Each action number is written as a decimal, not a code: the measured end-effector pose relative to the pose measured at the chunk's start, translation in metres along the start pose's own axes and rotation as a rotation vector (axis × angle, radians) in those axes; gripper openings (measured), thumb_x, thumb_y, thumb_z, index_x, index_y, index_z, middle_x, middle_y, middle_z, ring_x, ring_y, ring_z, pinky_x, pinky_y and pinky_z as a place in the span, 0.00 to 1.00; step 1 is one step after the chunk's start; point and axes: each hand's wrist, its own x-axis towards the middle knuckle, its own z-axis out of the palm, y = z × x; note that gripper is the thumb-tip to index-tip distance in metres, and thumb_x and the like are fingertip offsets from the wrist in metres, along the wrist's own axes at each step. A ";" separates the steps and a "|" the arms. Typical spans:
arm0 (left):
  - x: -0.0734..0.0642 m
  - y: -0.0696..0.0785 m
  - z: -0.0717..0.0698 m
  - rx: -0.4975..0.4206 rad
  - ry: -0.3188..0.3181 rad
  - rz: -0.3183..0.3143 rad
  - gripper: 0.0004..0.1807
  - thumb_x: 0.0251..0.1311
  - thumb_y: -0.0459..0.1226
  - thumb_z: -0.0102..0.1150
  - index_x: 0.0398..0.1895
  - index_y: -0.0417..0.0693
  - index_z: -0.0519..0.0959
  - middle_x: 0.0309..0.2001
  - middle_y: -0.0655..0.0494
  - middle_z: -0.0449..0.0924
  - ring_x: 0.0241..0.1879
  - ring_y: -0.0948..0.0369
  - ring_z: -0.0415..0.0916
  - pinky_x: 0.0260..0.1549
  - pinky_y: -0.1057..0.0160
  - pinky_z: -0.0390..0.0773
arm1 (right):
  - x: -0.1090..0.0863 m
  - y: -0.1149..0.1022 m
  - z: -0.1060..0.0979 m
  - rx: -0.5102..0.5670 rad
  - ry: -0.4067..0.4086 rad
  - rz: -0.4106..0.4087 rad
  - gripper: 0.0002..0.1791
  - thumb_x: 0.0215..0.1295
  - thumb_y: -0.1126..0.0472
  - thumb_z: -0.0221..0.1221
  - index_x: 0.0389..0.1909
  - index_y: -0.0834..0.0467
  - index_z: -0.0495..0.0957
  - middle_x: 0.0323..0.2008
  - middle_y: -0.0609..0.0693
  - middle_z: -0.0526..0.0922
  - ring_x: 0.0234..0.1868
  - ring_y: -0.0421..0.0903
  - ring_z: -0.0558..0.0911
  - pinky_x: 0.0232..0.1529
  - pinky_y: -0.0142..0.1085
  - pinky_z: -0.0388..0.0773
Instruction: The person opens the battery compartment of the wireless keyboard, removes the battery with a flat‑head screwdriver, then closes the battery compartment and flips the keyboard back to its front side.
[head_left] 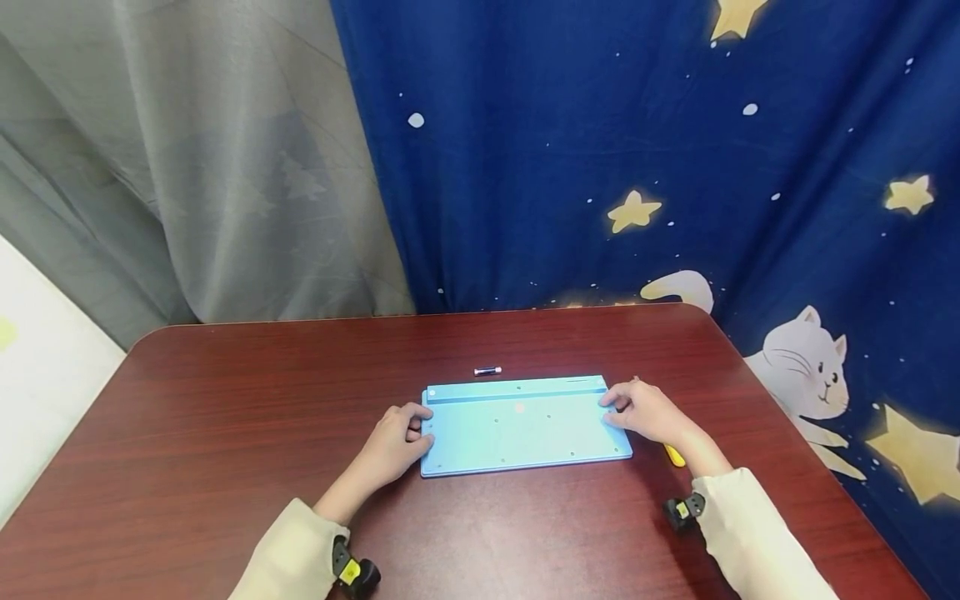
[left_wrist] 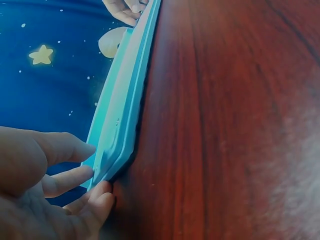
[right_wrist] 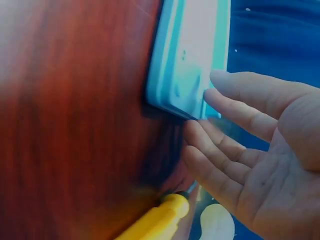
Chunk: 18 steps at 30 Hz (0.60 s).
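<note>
A light blue keyboard (head_left: 525, 432) lies face down on the table, its underside showing small screw holes and a raised ridge along the far edge. My left hand (head_left: 397, 439) grips its left end, with some fingertips on the upper face and others at the lower edge in the left wrist view. At the opposite end, my right hand (head_left: 647, 411) holds the right edge; in the right wrist view, fingertips (right_wrist: 216, 77) lie over the face and others sit low against the corner. Both hands' fingers hide bits of the keyboard's ends.
Just beyond the keyboard lies a small battery (head_left: 487, 371). A yellow-handled screwdriver (right_wrist: 157, 220) rests on the table by the right hand, partly hidden by the forearm in the head view. Curtains (head_left: 525, 167) hang behind the dark red wooden table (head_left: 262, 400).
</note>
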 end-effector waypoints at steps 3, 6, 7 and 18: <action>-0.002 0.001 0.002 -0.019 0.010 -0.017 0.16 0.48 0.28 0.61 0.44 0.37 0.76 0.36 0.48 0.71 0.36 0.57 0.73 0.38 0.57 0.72 | -0.005 0.002 0.004 0.038 0.028 0.036 0.11 0.53 0.66 0.64 0.39 0.64 0.79 0.31 0.54 0.79 0.33 0.49 0.76 0.42 0.46 0.73; -0.002 0.001 0.003 -0.045 0.021 -0.033 0.17 0.48 0.27 0.61 0.44 0.37 0.76 0.37 0.47 0.72 0.37 0.56 0.75 0.39 0.57 0.74 | -0.007 0.004 0.009 0.093 0.044 0.080 0.13 0.53 0.66 0.64 0.40 0.64 0.77 0.31 0.55 0.78 0.31 0.48 0.76 0.33 0.40 0.75; -0.002 0.000 0.004 -0.052 0.026 -0.038 0.17 0.48 0.27 0.61 0.44 0.37 0.76 0.37 0.47 0.73 0.37 0.55 0.75 0.39 0.57 0.74 | -0.007 0.004 0.010 0.105 0.053 0.094 0.14 0.52 0.67 0.65 0.41 0.64 0.77 0.31 0.55 0.78 0.30 0.47 0.76 0.32 0.39 0.75; -0.002 0.003 0.009 -0.079 0.082 -0.090 0.17 0.49 0.28 0.60 0.45 0.35 0.76 0.37 0.44 0.73 0.36 0.54 0.75 0.38 0.55 0.74 | -0.007 -0.002 0.019 0.126 0.148 0.235 0.19 0.50 0.68 0.66 0.44 0.67 0.77 0.34 0.60 0.80 0.35 0.53 0.79 0.32 0.42 0.78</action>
